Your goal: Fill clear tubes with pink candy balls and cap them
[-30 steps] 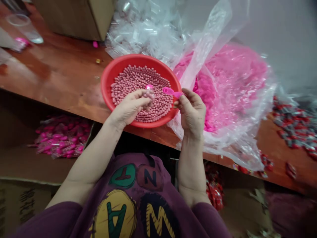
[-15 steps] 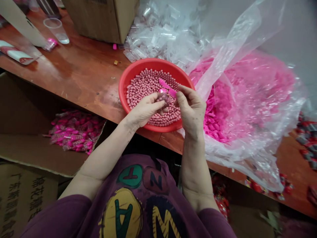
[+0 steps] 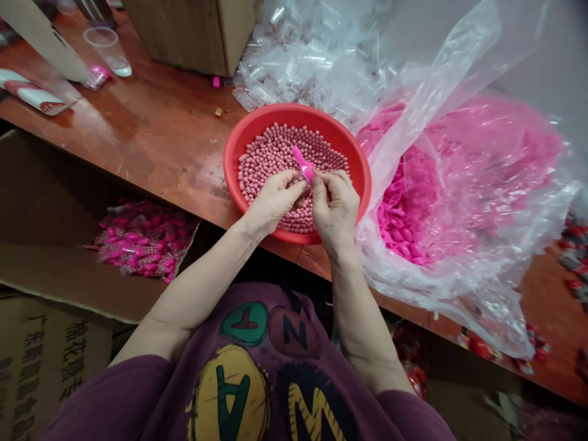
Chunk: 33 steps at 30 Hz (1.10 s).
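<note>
Over a red basin [image 3: 358, 150] of small pink balls [image 3: 269, 150], my two hands meet, fingertips nearly touching. My left hand [image 3: 273, 199] is closed around a small clear container, now mostly hidden by the fingers. My right hand [image 3: 339, 208] pinches the lower end of a slim, bright pink plastic piece [image 3: 302, 160], whose narrow tip points up and away from me. The pink piece sits right at the container; whether the two are joined cannot be told.
Right of the basin lies a clear plastic bag [image 3: 487, 269] of pink plastic pieces [image 3: 404, 226]. Clear containers [image 3: 303, 67] are heaped behind, beside a cardboard box [image 3: 193, 37]. Below left, an open carton [image 3: 50, 263] holds filled pink-topped packs [image 3: 142, 242]. A clear cup [image 3: 113, 52] stands at back left.
My right hand has moved left and closer to my left hand, bringing the pink piece against the container. The container with pink balls, visible earlier, is now mostly covered by fingers.
</note>
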Tool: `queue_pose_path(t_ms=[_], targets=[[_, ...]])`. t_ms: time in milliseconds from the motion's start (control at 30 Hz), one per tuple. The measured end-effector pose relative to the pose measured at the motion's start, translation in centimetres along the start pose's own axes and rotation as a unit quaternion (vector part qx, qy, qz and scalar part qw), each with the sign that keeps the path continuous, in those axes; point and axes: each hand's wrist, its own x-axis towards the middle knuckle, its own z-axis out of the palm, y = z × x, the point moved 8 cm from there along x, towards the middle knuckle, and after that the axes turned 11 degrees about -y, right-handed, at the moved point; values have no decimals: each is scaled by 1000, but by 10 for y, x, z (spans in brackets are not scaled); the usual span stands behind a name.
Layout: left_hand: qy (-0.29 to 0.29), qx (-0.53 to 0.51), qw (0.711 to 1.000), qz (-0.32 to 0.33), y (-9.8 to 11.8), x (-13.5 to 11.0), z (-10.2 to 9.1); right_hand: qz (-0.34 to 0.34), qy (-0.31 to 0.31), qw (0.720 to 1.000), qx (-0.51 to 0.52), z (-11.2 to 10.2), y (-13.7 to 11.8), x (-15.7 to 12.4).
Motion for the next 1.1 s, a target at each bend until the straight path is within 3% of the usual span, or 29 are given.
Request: queue_pose_path(t_ms=[167, 300, 467, 567, 767, 867, 967, 1100], targets=[[7, -13, 1000, 21, 2, -1, -2, -9, 11, 1000, -8, 6, -5, -11], [-40, -28, 998, 29, 0, 0, -1, 5, 2, 996, 89, -2, 3, -12], [-137, 17, 990, 10, -3, 0, 12, 156, -22, 941, 298, 2, 51, 2], [-144, 35, 989, 13, -4, 1, 11, 157, -66, 925, 340, 15, 60, 18], [-101, -32, 994, 0, -7, 9, 0, 73, -35, 960, 267, 0, 38, 8], [-99, -64, 993, 18, -5, 12, -2, 20, -66, 983, 169, -4, 22, -8], [-75, -65, 995, 7, -7, 12, -4, -40, -87, 995, 30, 2, 12, -17], [-40, -53, 998, 4, -9, 12, -7, -43, -74, 992, -90, 21, 18, -20]])
